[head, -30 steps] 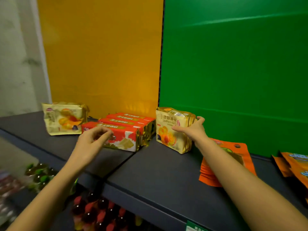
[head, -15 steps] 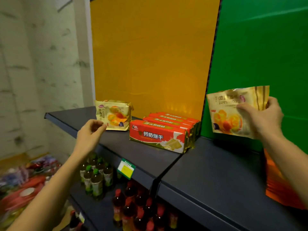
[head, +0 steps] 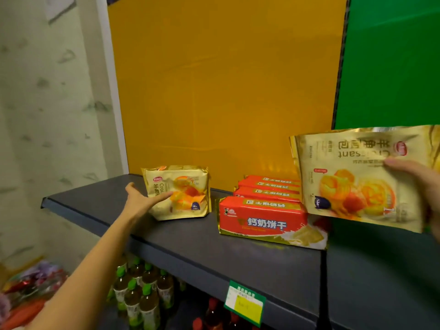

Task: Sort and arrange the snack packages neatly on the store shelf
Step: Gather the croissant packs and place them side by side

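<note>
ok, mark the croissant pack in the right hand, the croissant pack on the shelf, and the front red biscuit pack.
held croissant pack (head: 352, 182): head view, middle of its printed face.
shelf croissant pack (head: 190, 186): head view, upper front face.
front red biscuit pack (head: 262, 215): head view, red front face.

The red biscuit pack (head: 262, 221) reads 钙奶饼干. Left of it, a standing bag (head: 177, 192) shows "Cro"; right, my held bag (head: 357, 177) reads "Croissant" inverted.
</note>
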`<state>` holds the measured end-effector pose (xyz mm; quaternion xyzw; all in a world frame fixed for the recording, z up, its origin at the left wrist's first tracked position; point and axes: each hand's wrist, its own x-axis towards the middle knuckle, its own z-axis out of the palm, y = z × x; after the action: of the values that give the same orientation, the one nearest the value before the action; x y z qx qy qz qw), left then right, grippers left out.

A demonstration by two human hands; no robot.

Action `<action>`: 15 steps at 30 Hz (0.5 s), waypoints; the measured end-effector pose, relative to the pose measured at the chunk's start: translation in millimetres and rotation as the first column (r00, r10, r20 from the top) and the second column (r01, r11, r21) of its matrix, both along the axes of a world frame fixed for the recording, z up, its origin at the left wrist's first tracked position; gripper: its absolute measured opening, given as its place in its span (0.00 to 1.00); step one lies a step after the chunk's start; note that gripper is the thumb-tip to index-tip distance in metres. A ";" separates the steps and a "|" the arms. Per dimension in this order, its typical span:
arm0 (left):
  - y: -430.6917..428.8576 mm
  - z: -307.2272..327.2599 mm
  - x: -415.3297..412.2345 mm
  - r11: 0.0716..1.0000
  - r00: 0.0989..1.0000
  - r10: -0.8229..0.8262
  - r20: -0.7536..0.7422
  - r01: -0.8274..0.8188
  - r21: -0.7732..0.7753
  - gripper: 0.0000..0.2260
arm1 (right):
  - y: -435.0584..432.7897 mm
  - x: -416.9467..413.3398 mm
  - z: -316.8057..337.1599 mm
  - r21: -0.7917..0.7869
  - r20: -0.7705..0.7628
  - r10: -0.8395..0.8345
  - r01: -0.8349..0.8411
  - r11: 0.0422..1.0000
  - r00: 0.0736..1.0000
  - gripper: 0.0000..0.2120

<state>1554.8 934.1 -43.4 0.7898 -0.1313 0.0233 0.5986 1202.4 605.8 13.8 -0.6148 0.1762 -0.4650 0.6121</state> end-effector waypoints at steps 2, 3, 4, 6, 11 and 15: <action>-1.3 -0.1 17.9 0.997 0.997 -0.051 -0.059 0.047 -0.064 0.54 | 16.2 0.6 -1.6 0.002 0.002 0.015 -0.015 1.000 1.000 0.38; -1.0 -0.6 25.2 0.993 0.993 -0.084 -0.083 0.077 -0.085 0.54 | 25.6 1.2 -1.3 0.003 0.008 0.009 -0.009 1.000 1.000 0.39; -0.6 -1.5 30.7 0.989 0.987 -0.120 -0.108 0.110 -0.101 0.54 | 35.9 1.7 -0.3 -0.016 0.009 0.008 -0.007 1.000 1.000 0.40; -1.8 -5.3 37.4 0.976 0.970 -0.192 -0.147 0.174 -0.128 0.53 | 49.2 1.7 3.6 -0.064 0.023 -0.020 0.021 0.998 1.000 0.39; -5.2 -10.3 36.7 0.970 0.970 -0.215 -0.114 0.198 -0.143 0.28 | 64.7 1.6 8.3 -0.072 0.063 -0.080 0.084 0.994 0.995 0.29; 0.6 -3.0 30.4 0.944 0.977 -0.203 -0.067 0.177 -0.278 0.26 | 63.7 -7.8 9.9 -0.046 0.100 -0.110 0.115 0.992 0.989 0.18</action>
<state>1585.2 934.7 -46.5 0.6845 -0.1739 -0.0543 0.7059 1194.6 669.5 23.6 -0.5959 0.1686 -0.5327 0.5768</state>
